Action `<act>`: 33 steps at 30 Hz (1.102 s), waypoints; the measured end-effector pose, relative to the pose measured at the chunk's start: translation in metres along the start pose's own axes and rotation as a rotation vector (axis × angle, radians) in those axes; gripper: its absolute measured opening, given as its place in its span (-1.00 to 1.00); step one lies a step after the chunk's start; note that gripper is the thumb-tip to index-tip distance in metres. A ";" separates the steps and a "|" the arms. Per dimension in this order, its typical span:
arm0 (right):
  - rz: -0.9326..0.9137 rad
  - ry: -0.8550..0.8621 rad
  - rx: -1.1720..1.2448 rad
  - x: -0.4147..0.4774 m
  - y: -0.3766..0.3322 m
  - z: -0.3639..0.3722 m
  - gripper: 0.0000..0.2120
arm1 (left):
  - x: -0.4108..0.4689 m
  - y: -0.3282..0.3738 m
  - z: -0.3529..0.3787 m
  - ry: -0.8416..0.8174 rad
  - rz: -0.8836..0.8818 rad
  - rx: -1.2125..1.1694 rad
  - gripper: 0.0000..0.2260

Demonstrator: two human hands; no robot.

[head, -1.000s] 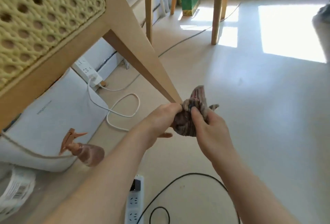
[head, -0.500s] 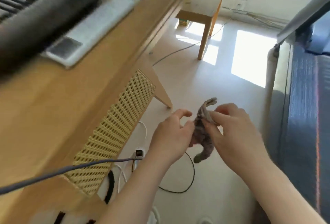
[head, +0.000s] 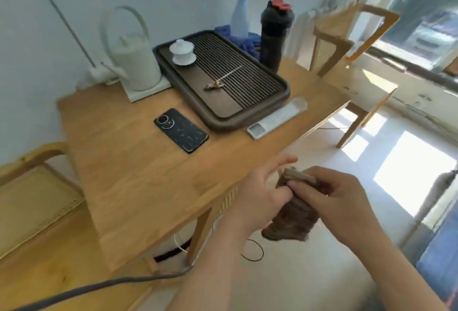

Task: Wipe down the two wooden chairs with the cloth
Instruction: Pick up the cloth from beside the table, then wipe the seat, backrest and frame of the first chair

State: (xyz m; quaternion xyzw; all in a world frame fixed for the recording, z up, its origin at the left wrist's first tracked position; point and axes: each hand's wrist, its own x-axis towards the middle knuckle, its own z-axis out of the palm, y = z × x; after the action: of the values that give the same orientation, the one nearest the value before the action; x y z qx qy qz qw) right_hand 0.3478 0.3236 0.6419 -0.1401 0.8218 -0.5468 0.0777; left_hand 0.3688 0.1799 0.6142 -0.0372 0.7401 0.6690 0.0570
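Note:
Both of my hands hold a brown-grey cloth [head: 293, 221] in the air, just off the near right corner of a wooden table [head: 138, 174]. My left hand [head: 260, 194] grips its left side with some fingers spread. My right hand [head: 332, 196] pinches the folded top edge. One wooden chair [head: 347, 45] with a cane side stands at the far right, beyond the table by the window. Another wooden chair [head: 32, 186] with a curved arm and a woven seat is at the left edge, close to me.
On the table lie a dark slatted tea tray [head: 250, 109] with a white lidded cup [head: 182, 52], a white kettle [head: 135, 62], a black bottle [head: 275, 35], a spray bottle [head: 241, 8], a phone [head: 181, 130] and a white remote [head: 275, 118]. Cables [head: 252, 252] run across the floor.
My view has risen from the floor under the furniture to above the tabletop. Both hands have kept hold of the cloth, and the right hand has shifted to its top edge.

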 end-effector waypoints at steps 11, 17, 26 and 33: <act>-0.253 -0.601 -0.238 -0.039 -0.153 0.080 -0.54 | -0.198 0.060 -0.127 0.404 -0.039 0.073 -0.72; -0.389 -1.034 -0.659 -0.074 -0.211 0.220 -0.83 | -0.348 0.031 -0.209 0.825 -0.128 -0.015 -0.71; -0.106 -1.368 -0.261 -0.145 -0.225 0.393 -0.83 | -0.529 -0.050 -0.257 1.337 -0.353 -0.370 -0.78; -0.011 -1.360 -0.284 -0.186 -0.147 0.491 -0.74 | -0.572 -0.137 -0.257 1.291 -0.513 -0.566 -0.93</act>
State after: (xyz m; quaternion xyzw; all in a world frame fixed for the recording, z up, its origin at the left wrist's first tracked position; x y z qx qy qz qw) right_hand 0.6832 -0.1019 0.5804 -0.4645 0.6534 -0.2251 0.5537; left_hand 0.9451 -0.1015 0.5808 -0.6069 0.3941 0.6447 -0.2462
